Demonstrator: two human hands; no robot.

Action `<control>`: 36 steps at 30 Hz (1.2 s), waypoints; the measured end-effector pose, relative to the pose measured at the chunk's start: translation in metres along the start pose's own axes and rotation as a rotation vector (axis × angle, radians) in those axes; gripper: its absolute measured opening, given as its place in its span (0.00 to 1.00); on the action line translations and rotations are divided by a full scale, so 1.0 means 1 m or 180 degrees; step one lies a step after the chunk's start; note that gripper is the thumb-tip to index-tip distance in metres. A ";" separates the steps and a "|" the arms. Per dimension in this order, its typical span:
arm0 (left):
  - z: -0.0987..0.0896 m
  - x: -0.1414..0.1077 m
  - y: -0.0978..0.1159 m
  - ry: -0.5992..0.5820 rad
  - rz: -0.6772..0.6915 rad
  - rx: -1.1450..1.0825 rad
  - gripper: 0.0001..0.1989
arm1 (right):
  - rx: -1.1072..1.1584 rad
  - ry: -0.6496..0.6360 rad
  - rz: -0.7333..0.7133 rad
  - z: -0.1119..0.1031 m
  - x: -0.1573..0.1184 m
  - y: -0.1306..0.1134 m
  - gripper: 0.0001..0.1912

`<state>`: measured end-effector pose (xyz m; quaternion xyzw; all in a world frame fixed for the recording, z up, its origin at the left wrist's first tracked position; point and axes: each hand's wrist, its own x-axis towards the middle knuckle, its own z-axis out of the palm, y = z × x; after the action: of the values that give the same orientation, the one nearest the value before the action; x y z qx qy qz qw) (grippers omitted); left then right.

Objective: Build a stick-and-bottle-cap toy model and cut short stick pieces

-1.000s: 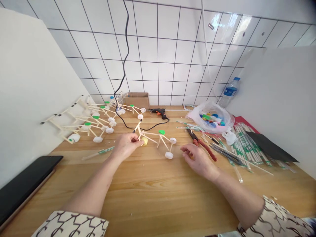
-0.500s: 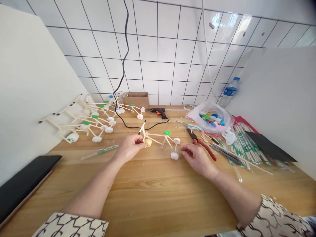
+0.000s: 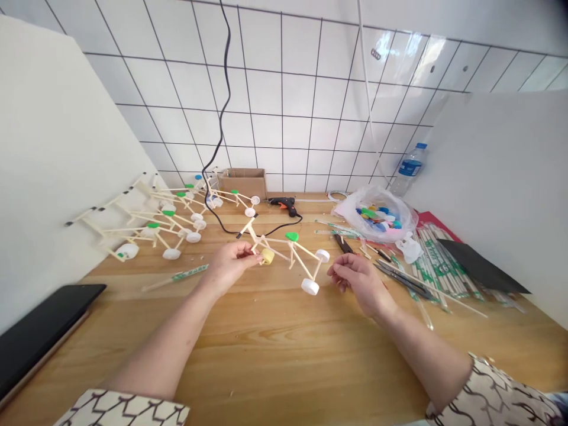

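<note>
Across the middle of the desk [image 3: 284, 355], the left hand [image 3: 228, 264] pinches a stick frame [image 3: 277, 244] fitted with white bottle-cap wheels [image 3: 309, 287], while the right hand [image 3: 361, 281] hangs open just beside them, not touching; the hands are apart. Similar frames [image 3: 151, 228] lie toward the upper left, with pliers [image 3: 342, 243] and a bag of bottle caps [image 3: 377, 222] to the right.

Your left hand [image 3: 228, 266] pinches a stick-built frame [image 3: 277, 242] with bottle-cap wheels, its yellow cap [image 3: 267, 256] just beside your fingers. Your right hand [image 3: 360, 278] hovers loosely open, near the frame's white cap wheel [image 3: 322, 255], with pliers [image 3: 342, 243] beyond it. Past your left hand, similar frames [image 3: 151, 226] lie on the bench [image 3: 248, 355]; past your right, a plastic bag of bottle caps [image 3: 377, 220].
</note>
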<state>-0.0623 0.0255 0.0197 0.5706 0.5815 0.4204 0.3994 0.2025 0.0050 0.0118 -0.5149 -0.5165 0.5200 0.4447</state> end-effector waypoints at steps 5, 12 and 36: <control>0.005 -0.004 0.009 0.0081 -0.0120 -0.0250 0.09 | 0.1279 -0.0596 0.0688 0.001 0.000 0.004 0.10; 0.013 -0.011 0.016 -0.0070 -0.0235 -0.0489 0.09 | 0.2261 -0.1201 0.0947 0.004 -0.005 -0.003 0.07; 0.030 -0.019 0.016 -0.0655 -0.0420 -0.1035 0.11 | 0.2699 -0.1638 0.0405 0.012 -0.023 -0.013 0.07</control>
<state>-0.0277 0.0079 0.0250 0.4992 0.4983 0.4211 0.5702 0.1908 -0.0178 0.0262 -0.1743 -0.3202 0.8204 0.4404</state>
